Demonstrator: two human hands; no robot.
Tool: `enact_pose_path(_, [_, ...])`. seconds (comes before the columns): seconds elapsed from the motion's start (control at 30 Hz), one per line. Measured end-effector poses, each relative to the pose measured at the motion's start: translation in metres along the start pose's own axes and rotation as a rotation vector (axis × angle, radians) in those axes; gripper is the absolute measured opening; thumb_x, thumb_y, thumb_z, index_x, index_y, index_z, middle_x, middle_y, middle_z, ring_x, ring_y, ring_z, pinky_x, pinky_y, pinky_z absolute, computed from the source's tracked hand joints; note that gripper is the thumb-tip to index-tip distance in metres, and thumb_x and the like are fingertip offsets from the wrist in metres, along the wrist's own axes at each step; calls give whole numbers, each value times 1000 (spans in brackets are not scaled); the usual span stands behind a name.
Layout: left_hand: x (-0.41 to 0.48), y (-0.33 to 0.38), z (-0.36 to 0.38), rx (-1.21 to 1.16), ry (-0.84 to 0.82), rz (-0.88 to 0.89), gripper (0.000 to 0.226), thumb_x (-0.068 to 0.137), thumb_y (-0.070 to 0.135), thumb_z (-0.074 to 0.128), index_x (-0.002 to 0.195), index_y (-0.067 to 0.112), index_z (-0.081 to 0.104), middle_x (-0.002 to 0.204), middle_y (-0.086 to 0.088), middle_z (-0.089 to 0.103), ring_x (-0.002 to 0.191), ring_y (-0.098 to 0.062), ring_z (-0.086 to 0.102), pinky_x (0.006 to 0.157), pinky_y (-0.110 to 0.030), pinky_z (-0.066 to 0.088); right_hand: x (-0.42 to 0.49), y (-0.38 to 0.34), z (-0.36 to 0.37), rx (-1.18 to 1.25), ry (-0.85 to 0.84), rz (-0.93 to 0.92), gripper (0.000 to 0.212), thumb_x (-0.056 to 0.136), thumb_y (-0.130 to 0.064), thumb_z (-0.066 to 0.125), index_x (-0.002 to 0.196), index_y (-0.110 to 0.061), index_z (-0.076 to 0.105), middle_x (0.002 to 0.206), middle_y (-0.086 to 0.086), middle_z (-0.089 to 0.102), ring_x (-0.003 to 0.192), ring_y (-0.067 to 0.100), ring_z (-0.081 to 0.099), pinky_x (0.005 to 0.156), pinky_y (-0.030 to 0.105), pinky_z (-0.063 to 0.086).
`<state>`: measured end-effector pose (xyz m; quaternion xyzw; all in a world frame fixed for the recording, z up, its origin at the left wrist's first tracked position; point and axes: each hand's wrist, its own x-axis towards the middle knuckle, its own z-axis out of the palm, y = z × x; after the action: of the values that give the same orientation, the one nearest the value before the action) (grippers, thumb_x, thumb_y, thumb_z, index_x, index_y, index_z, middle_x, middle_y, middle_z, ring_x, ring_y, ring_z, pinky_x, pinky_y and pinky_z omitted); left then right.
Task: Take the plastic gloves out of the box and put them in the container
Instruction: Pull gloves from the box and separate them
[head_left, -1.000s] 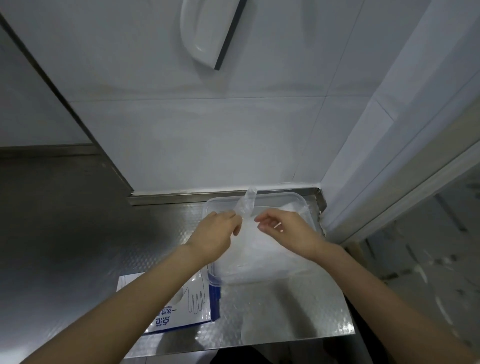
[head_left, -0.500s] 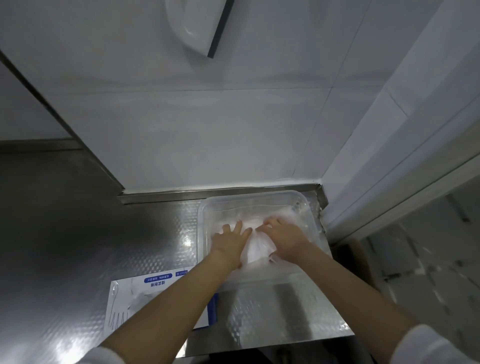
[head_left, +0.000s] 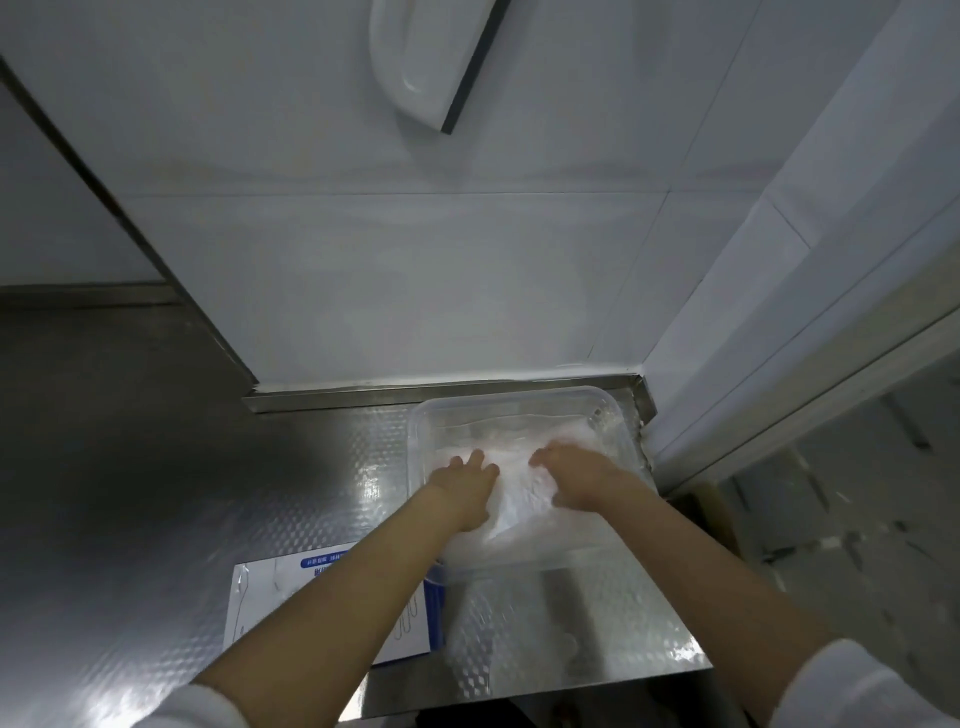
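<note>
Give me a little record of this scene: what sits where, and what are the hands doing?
counter: patterned steel, set in a tiled corner
container: clear plastic tub at the back right of the counter
gloves: thin whitish plastic pile inside the container
box: blue and white, left of the container, nearer the person
left hand: fingers spread, pressing the gloves
right hand: resting on the gloves alongside

Embossed steel table (head_left: 156, 519), metal lip (head_left: 337, 397) at its back edge under white tiled wall (head_left: 415, 286). White fixture (head_left: 415, 62), dark-edged, high on wall. Grey floor (head_left: 857, 493) right.
</note>
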<state>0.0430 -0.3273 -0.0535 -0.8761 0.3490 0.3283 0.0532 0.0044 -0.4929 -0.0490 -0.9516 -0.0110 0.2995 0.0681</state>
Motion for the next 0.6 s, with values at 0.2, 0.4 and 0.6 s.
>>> enact_pose_path(0.2, [-54,-21,-29,-167,596,36,40,94,10,44,133,18,45,134,-1,47,123,-20,44,104,-31,27,-37,-56,-30,214,435,-113,35,98,-13,45,133,-17,49,135,0,52,121,17,50,97,28,40])
enact_pose_path(0.4, [-113,-79,19,-237,668,-114,33,91,9,50,123,18,54,124,1,52,113,-16,50,92,-24,29,-66,-140,2,250,614,-579,37,79,6,56,113,-10,60,105,6,61,95,17,55,74,23,43])
enact_pose_path(0.6, [-143,-129,87,-294,364,-162,42,87,2,47,123,21,55,127,1,54,119,-18,48,99,-28,33,-53,-186,61,201,381,-588,46,88,-2,50,133,-8,46,130,11,49,117,25,48,95,35,42])
